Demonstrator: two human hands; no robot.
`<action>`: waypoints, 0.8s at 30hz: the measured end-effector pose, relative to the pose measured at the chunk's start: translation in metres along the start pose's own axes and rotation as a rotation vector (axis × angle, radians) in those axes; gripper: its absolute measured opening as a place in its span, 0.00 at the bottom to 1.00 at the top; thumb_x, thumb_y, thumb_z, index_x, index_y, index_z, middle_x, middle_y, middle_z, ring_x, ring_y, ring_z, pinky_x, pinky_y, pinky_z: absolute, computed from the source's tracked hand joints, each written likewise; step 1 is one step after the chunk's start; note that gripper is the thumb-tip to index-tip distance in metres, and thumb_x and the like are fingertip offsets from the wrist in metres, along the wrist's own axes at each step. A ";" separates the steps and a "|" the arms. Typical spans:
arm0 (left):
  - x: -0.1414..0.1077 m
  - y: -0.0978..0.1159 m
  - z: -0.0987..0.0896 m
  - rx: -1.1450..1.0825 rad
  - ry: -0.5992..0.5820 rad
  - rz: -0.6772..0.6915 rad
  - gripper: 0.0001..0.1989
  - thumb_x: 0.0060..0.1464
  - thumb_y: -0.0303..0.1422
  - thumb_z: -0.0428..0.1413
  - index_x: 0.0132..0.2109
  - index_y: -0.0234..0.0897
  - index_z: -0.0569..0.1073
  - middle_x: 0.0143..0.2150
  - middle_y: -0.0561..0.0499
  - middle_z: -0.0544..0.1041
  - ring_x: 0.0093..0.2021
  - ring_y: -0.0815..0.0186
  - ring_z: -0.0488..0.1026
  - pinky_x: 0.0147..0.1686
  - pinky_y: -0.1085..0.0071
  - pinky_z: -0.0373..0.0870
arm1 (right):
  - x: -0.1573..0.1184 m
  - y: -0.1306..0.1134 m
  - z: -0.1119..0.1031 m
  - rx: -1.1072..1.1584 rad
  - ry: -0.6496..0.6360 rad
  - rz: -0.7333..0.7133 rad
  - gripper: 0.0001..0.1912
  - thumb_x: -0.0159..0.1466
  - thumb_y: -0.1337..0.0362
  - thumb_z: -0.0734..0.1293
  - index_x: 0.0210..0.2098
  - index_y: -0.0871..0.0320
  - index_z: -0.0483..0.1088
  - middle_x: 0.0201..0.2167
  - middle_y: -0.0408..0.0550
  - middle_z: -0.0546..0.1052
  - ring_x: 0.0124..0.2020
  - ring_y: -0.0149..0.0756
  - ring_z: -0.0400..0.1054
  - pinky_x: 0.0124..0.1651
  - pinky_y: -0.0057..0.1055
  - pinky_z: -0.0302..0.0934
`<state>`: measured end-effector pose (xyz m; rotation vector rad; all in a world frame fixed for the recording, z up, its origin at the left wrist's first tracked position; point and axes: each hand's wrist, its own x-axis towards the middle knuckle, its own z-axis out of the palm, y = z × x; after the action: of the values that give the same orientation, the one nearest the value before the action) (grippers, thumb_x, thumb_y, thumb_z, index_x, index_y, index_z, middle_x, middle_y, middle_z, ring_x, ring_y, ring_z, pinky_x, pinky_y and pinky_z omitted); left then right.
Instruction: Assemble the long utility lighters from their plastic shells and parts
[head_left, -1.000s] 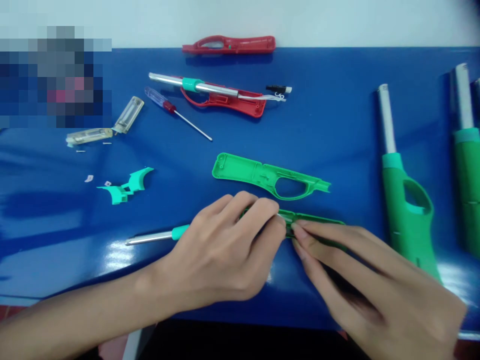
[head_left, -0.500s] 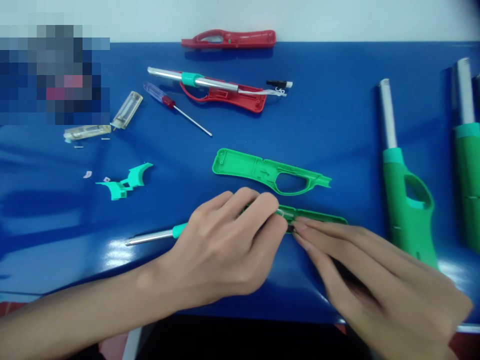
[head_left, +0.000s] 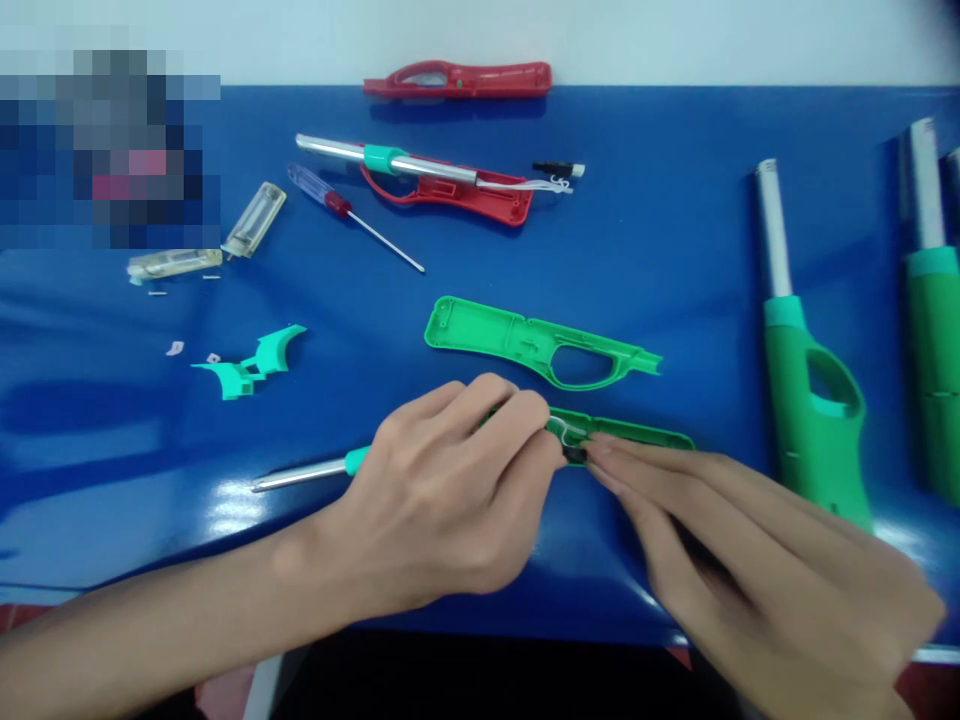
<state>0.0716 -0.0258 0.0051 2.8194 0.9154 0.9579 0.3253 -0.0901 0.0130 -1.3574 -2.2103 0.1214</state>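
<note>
A small black igniter [head_left: 575,454] spans the gap between my two hands, just over the near edge of a green lighter shell half [head_left: 645,432]. My right hand [head_left: 757,550] pinches its right end between thumb and fingers. At its left end, the curled fingers of my left hand [head_left: 457,490] close on it, their exact grip partly hidden. A thin white wire [head_left: 562,430] curves beside the left fingertips, inside the shell. Left of my hand, a metal lighter tube [head_left: 300,475] with a teal collar [head_left: 355,461] sticks out; my left hand covers the shell's middle.
Behind my hands lies another green shell half [head_left: 480,330]. Farther back are a screwdriver [head_left: 382,240], red shell parts [head_left: 487,80], a metal tube [head_left: 435,168] and a black igniter [head_left: 551,167]. Fuel tanks [head_left: 255,220] and teal pieces [head_left: 274,350] lie left; assembled green lighters [head_left: 810,400] right.
My left fingertips have shifted slightly left, showing more of the black igniter and the white wire. My right hand has barely moved.
</note>
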 end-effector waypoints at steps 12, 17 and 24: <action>0.000 0.002 -0.001 -0.003 -0.042 -0.025 0.11 0.75 0.15 0.62 0.45 0.27 0.87 0.41 0.40 0.90 0.40 0.48 0.88 0.36 0.51 0.88 | -0.010 0.025 -0.024 -0.016 -0.183 -0.186 0.37 0.85 0.75 0.69 0.88 0.44 0.72 0.70 0.42 0.88 0.58 0.46 0.93 0.57 0.30 0.89; 0.000 0.003 0.000 0.023 -0.041 -0.034 0.12 0.74 0.14 0.61 0.44 0.28 0.86 0.41 0.40 0.90 0.39 0.48 0.89 0.37 0.52 0.90 | -0.019 0.019 -0.011 -0.057 -0.118 -0.159 0.37 0.87 0.75 0.66 0.90 0.46 0.70 0.68 0.43 0.90 0.57 0.46 0.93 0.63 0.33 0.88; 0.001 0.002 0.002 0.029 -0.024 -0.018 0.10 0.73 0.15 0.62 0.44 0.29 0.85 0.42 0.38 0.90 0.38 0.48 0.89 0.31 0.54 0.87 | -0.035 0.011 0.003 -0.102 -0.045 -0.101 0.40 0.84 0.77 0.70 0.90 0.44 0.69 0.66 0.42 0.91 0.57 0.47 0.94 0.66 0.35 0.88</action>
<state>0.0746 -0.0270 0.0046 2.8348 0.9572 0.9144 0.3449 -0.1139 -0.0076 -1.3043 -2.3464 0.0030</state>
